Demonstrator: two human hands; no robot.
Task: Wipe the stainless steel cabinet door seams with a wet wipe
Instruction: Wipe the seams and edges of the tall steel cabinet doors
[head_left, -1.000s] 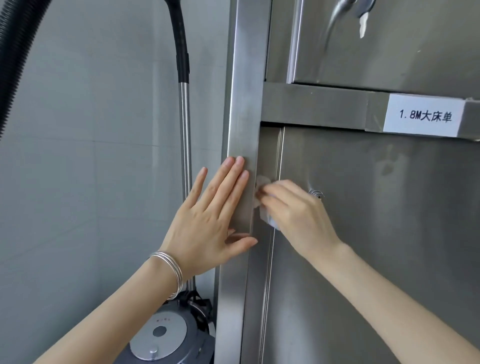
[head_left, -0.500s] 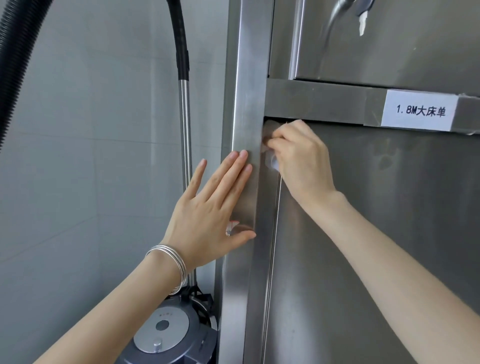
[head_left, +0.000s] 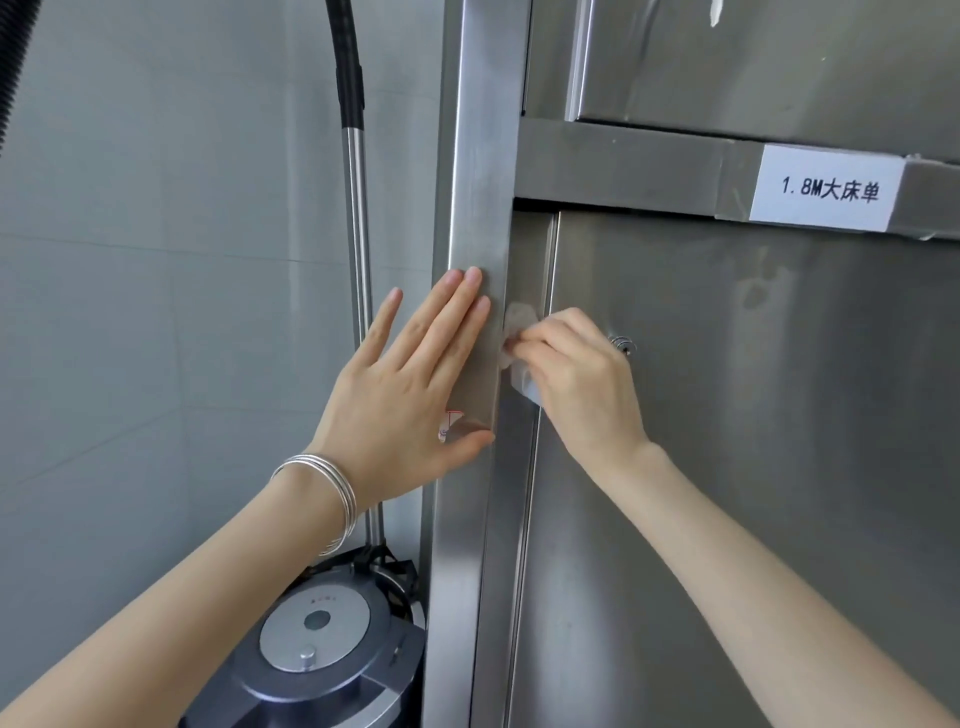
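Our right hand (head_left: 576, 374) has dropped toward 6, pinching the wet wipe (head_left: 519, 322); the door seam (head_left: 519, 545) runs 12-to-6; left hand (head_left: 410, 395) lies flat.

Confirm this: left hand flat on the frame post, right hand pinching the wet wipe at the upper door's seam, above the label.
Wrong door. The head view shows the right hand pinching the wet wipe at the seam of the lower door, below the label. The left hand does lie flat on the frame post.

seam (head_left: 540, 270) open above hands, vacuum wand (head_left: 358, 218) crowding left
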